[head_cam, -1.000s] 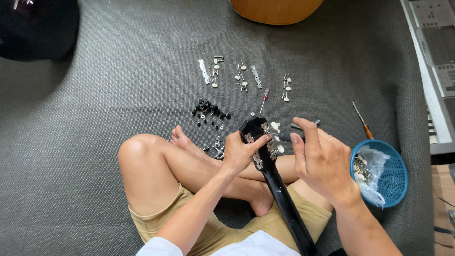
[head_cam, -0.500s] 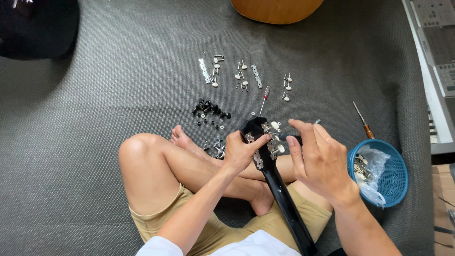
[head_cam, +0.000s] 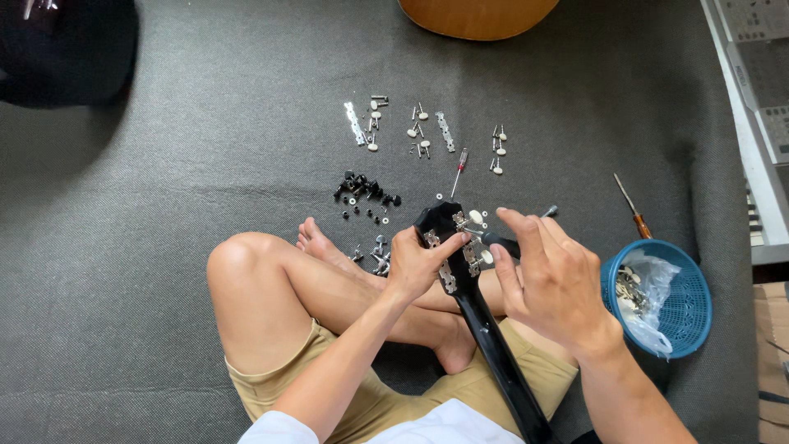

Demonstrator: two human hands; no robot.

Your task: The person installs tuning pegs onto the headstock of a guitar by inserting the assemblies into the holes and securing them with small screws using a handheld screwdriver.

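A person is sitting cross-legged on a dark grey carpeted floor [head_cam: 164, 205], looking down at a glossy black guitar headstock and neck [head_cam: 468, 288] that is lying across their lap, the headstock pointing away from them. The left hand [head_cam: 415, 263] is gripping the headstock's left edge, fingers curled together around it beside a silver tuner plate. The right hand [head_cam: 551, 275] is closing its thumb and fingers on a dark-handled tool [head_cam: 501, 241] at the headstock's right side; its tip cannot be made out. On the carpet beyond the headstock, rows of silver tuning machines with cream knobs [head_cam: 423, 131] are lying near a small pile of black screws and washers [head_cam: 366, 191] and a thin red-handled screwdriver [head_cam: 459, 168]. Towards the carpet's right edge, a round blue plastic mesh basket [head_cam: 690, 304] is holding a crumpled clear plastic bag with small metal parts inside [head_cam: 645, 292]. A brown-handled screwdriver [head_cam: 634, 210] is lying just beyond the basket. A rounded wooden guitar body [head_cam: 477, 12] is showing at the far edge.
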